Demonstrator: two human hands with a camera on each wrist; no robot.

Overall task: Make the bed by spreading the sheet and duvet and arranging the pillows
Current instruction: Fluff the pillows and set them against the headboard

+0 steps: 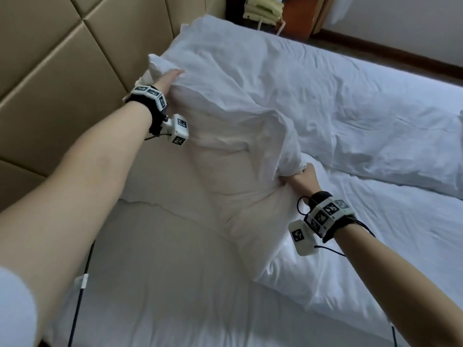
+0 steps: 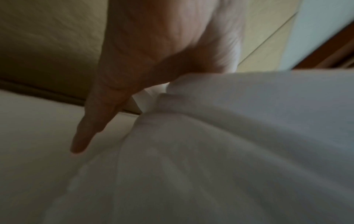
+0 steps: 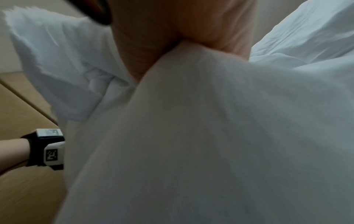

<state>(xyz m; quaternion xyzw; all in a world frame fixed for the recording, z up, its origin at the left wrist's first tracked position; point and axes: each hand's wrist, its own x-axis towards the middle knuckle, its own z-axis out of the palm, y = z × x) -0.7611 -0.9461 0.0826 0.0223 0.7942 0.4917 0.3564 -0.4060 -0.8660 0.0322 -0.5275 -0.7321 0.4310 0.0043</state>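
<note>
A white pillow (image 1: 225,126) is lifted at a slant over the head of the bed, held at two ends. My left hand (image 1: 168,81) grips its far upper corner near the headboard; in the left wrist view the left hand (image 2: 153,60) has its thumb pointing down while the other fingers go behind the pillow (image 2: 229,136). My right hand (image 1: 302,177) grips the near lower corner, bunching the cloth; the right hand (image 3: 191,30) closes round the pillow (image 3: 210,136) there. A white sheet (image 1: 162,284) covers the mattress. The crumpled duvet (image 1: 363,108) lies across the far side.
A padded beige headboard (image 1: 62,78) runs along the left. A second pillow (image 1: 288,279) lies on the bed under my right wrist. A nightstand with a pale telephone (image 1: 264,8) stands beyond the bed's top corner.
</note>
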